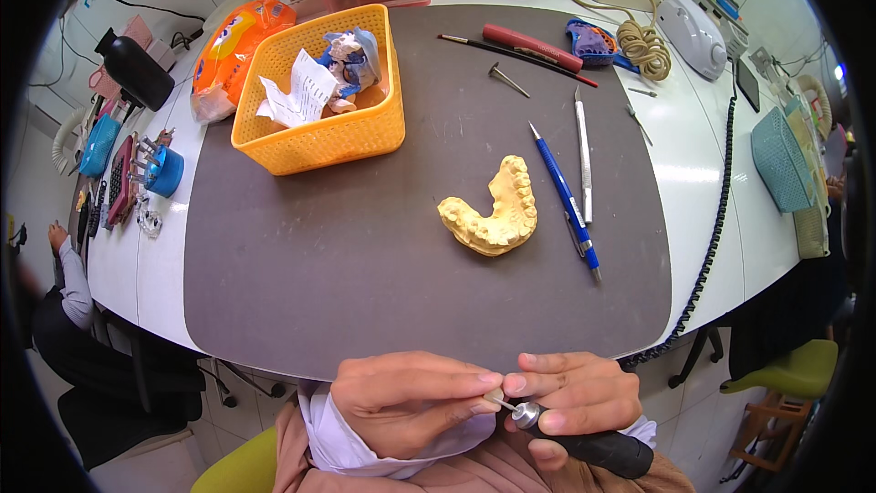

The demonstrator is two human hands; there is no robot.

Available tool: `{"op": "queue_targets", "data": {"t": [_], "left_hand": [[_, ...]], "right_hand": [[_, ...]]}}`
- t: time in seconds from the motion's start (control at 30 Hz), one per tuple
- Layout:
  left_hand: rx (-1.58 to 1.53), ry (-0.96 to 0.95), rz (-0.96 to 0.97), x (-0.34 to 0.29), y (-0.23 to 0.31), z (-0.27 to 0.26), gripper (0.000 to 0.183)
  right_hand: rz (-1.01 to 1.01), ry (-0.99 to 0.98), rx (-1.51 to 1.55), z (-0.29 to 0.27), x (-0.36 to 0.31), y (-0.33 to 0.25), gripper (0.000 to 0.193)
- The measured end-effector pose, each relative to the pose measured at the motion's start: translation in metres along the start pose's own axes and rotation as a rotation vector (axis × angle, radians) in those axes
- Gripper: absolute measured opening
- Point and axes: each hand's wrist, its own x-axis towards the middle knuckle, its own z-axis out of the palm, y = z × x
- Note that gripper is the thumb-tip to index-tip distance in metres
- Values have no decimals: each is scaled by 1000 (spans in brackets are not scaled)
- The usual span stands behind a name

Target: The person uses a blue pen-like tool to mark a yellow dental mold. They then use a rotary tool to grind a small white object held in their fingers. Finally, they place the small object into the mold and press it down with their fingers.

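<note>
In front of my lap, past the near edge of the mat, my right hand [584, 394] grips a black rotary handpiece [607, 450] with a silver nose. A thin metal bur [508, 403] sticks out of that nose toward the left. My left hand [401, 402] has thumb and fingertips pinched around the bur's pale, rounded tip, which they partly cover. Beyond both hands, a yellow plaster dental model [493, 224], horseshoe-shaped with teeth, lies on the grey mat [365, 283]. To its right lie a blue mechanical pencil [564, 192] and a slim silver knife [583, 155].
A yellow basket [319, 151] with paper and scraps stands at the upper left, beside an orange bag [237, 46]. A coiled black cord [721, 237] runs down the right side. Red and black tools [531, 47] and a large nail-like pin [508, 79] lie at the back.
</note>
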Motion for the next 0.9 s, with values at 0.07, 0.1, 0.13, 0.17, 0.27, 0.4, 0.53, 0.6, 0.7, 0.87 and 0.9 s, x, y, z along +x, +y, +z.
{"op": "queue_targets", "data": {"t": [0.07, 0.1, 0.13, 0.17, 0.27, 0.4, 0.53, 0.6, 0.7, 0.87, 0.9], "left_hand": [[4, 0, 4, 0, 0, 0, 25], [4, -1, 1, -1, 0, -1, 25], [1, -4, -2, -1, 0, -1, 25], [-8, -3, -6, -1, 0, 0, 25], [-21, 0, -16, -1, 0, 0, 25], [-18, -2, -25, -2, 1, 0, 24], [-1, -14, -8, -2, 0, -2, 24], [1, -11, 9, 0, 0, -2, 24], [6, -16, 8, 1, 1, -1, 24], [-16, -10, -14, -1, 0, -1, 25], [-15, -11, -16, -1, 0, 0, 25]], "right_hand": [[-9, -28, 12, -1, 1, -2, 34], [0, -25, 16, 0, 1, -3, 34], [10, -19, 16, 0, 1, -3, 34], [25, 9, -1, 1, 1, -4, 30], [48, 45, -11, 3, 0, -3, 26], [28, -7, 38, -1, 1, -4, 34], [-11, -35, 45, -2, 0, 0, 35], [-10, 1, 14, 1, 0, 3, 25], [3, 27, -14, 2, 0, 2, 22], [21, 29, 27, 2, 0, -2, 29], [25, 50, 7, 3, 0, -2, 25]]}}
